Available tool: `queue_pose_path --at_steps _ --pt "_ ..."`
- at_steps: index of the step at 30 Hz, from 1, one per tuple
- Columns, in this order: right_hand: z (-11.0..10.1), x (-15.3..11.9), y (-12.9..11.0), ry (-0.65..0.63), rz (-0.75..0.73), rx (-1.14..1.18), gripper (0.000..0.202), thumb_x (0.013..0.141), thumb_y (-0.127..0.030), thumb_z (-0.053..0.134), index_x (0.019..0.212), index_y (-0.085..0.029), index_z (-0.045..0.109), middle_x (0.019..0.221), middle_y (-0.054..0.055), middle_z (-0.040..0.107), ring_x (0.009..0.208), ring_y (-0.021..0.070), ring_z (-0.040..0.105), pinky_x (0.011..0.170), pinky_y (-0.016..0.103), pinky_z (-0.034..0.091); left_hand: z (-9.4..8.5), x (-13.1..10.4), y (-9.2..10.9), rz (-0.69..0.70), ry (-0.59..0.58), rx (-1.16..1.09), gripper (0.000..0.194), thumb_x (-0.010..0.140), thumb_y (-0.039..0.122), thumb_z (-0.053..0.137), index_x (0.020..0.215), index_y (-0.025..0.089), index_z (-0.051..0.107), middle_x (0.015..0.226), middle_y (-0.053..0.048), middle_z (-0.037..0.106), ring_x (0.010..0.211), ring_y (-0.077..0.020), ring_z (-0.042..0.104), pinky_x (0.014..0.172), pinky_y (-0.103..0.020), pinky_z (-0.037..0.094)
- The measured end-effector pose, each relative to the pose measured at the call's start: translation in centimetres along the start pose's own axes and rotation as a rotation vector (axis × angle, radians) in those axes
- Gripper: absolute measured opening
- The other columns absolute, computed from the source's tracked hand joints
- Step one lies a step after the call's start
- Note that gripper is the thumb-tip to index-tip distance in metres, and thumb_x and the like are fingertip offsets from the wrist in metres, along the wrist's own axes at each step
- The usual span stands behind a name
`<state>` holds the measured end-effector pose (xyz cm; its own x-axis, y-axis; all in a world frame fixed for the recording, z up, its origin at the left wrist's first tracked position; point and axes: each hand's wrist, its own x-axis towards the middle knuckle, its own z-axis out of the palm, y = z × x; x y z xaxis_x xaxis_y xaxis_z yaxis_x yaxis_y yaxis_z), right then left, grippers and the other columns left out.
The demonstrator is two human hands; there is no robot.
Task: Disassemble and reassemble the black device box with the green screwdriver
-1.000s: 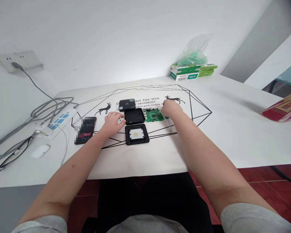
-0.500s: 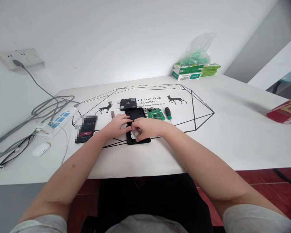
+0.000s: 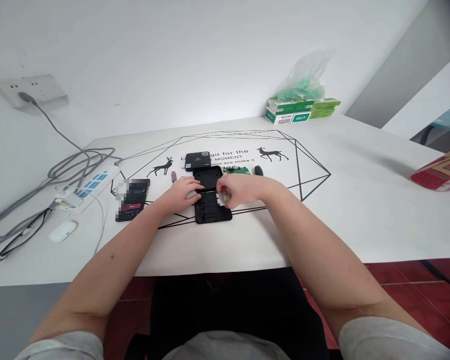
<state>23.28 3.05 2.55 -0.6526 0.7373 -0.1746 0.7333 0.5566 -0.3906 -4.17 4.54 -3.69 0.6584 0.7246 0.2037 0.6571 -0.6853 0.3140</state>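
A black plastic case lies opened out in front of me in two shallow halves. Its upper half [image 3: 206, 175] rests above the lower half [image 3: 212, 212], which has ridges inside. My left hand [image 3: 182, 194] is at the left side of the halves, thumb and fingers apart, fingertips touching their edges. My right hand [image 3: 243, 190] is closed, pinching a small pale, see-through piece [image 3: 225, 197] with a yellowish spot above the lower half's right side. Behind that hand a green circuit board [image 3: 238, 170] and a dark-handled screwdriver [image 3: 258, 171] are partly covered.
A black box [image 3: 198, 160] with stickers lies behind the case. Left are a small reddish-handled tool [image 3: 174, 176], a phone [image 3: 133, 200], a power strip [image 3: 92, 186], glasses [image 3: 24, 235] and a white earbud case [image 3: 63, 231]. Green-and-white boxes [image 3: 290, 110] stand by the wall.
My right hand has moved right with the pale piece, baring the lower half's ridged inside and covering more of the circuit board and screwdriver. My left hand has stayed put.
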Motion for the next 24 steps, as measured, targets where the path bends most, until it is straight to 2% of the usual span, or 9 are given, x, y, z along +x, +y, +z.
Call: queue_pose_path --at_steps 3,6,10,12,15,18,20,24 --pt "-0.7 -0.6 0.5 -0.114 0.127 -0.039 0.03 0.065 -0.02 0.079 0.085 -0.024 0.058 0.087 0.002 0.067 0.073 0.0195 0.059 0.06 0.032 0.037 0.0 0.0 0.0 0.0 0.006 -0.011 0.034 0.102 0.04 0.057 0.125 0.026 0.078 0.136 -0.012 0.074 0.139 -0.0349 0.061 0.122 -0.06 0.047" --pt "-0.7 -0.7 0.6 -0.168 0.18 -0.07 0.028 0.066 -0.016 0.078 0.077 -0.024 0.052 0.082 0.001 0.065 0.071 0.019 0.058 0.059 0.033 0.038 -0.1 0.0 0.0 0.002 0.005 -0.007 0.032 0.102 0.038 0.057 0.123 0.027 0.078 0.133 -0.011 0.075 0.136 -0.0345 0.062 0.12 -0.059 0.048" --pt "-0.7 -0.6 0.7 -0.214 0.224 -0.063 0.027 0.067 -0.016 0.078 0.082 -0.023 0.057 0.087 0.002 0.07 0.075 0.0214 0.063 0.06 0.033 0.041 -0.1 0.0 0.2 0.009 0.007 0.028 0.03 0.103 0.034 0.055 0.12 0.026 0.079 0.128 -0.012 0.076 0.131 -0.0346 0.063 0.118 -0.059 0.049" --pt "-0.9 -0.5 1.1 -0.193 0.226 -0.026 0.031 0.069 -0.024 0.083 0.091 -0.023 0.063 0.096 0.004 0.074 0.082 0.0231 0.067 0.063 0.033 0.044 -0.1 0.0 0.3 0.014 0.006 0.055 0.029 0.103 0.033 0.055 0.118 0.026 0.079 0.125 -0.011 0.077 0.128 -0.0345 0.064 0.116 -0.059 0.05" --pt "-1.1 -0.4 1.9 -0.069 0.26 -0.039 0.033 0.079 -0.038 0.082 0.105 -0.022 0.069 0.109 0.009 0.077 0.091 0.0259 0.071 0.069 0.033 0.047 -0.3 -0.1 0.5 0.025 -0.002 0.066 0.027 0.102 0.032 0.056 0.116 0.026 0.079 0.122 -0.011 0.077 0.125 -0.0341 0.064 0.113 -0.058 0.051" --pt "-1.2 -0.2 2.7 0.0 0.362 -0.144 0.021 0.086 -0.029 0.075 0.105 -0.021 0.073 0.109 0.012 0.078 0.09 0.0271 0.071 0.069 0.035 0.046 -0.4 -0.2 0.7 0.035 -0.009 0.049 0.027 0.103 0.033 0.056 0.116 0.026 0.079 0.121 -0.01 0.077 0.124 -0.0333 0.063 0.112 -0.056 0.052" --pt "-1.1 0.0 3.1 -0.014 0.403 -0.165 0.018 0.085 -0.023 0.074 0.102 -0.022 0.075 0.109 0.013 0.078 0.087 0.0268 0.071 0.068 0.036 0.046 -0.5 -0.3 0.8 0.043 -0.011 0.043 0.027 0.103 0.034 0.056 0.115 0.026 0.079 0.12 -0.009 0.078 0.123 -0.0331 0.063 0.112 -0.055 0.052" --pt "-1.0 0.2 3.5 -0.03 0.409 -0.146 0.017 0.084 -0.02 0.073 0.1 -0.023 0.077 0.108 0.01 0.078 0.086 0.0251 0.071 0.068 0.034 0.046 -0.6 -0.5 1.1 0.052 -0.016 0.04 0.028 0.105 0.038 0.055 0.113 0.025 0.079 0.12 -0.009 0.078 0.121 -0.0323 0.064 0.11 -0.054 0.052"
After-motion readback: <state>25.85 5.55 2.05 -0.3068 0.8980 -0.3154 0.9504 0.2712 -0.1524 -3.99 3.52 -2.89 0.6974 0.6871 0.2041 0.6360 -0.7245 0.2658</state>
